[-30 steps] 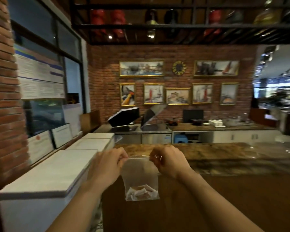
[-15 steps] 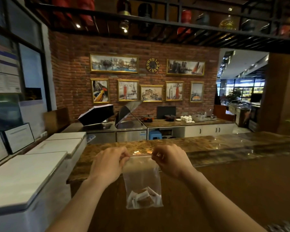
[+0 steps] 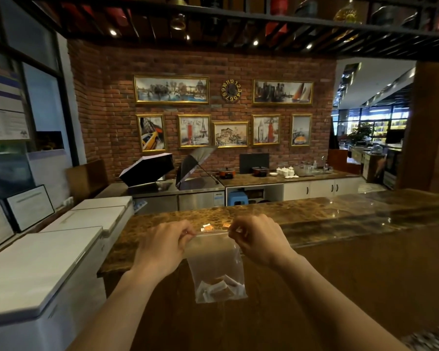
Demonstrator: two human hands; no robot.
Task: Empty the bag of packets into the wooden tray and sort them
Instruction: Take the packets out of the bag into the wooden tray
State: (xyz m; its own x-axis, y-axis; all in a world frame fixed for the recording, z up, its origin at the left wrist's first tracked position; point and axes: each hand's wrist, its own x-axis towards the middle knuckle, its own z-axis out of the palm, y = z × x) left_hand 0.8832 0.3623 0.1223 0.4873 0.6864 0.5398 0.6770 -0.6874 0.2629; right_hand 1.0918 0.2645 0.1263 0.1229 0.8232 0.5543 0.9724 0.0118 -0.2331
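A clear plastic zip bag hangs in front of me, held by its top edge. My left hand pinches the top left corner and my right hand pinches the top right corner. Several white and brown packets lie bunched at the bottom of the bag. Two small orange packets rest on the brown marble counter just beyond my hands. No wooden tray is in view.
The counter's dark wooden front fills the lower right. White chest freezers stand to my left. Behind the counter are a steel worktop, cabinets with pots and cups, and a brick wall with pictures.
My view has swung right and slightly closer to the counter. Both hands still hold the bag's top; two orange packets on the counter have come into sight.
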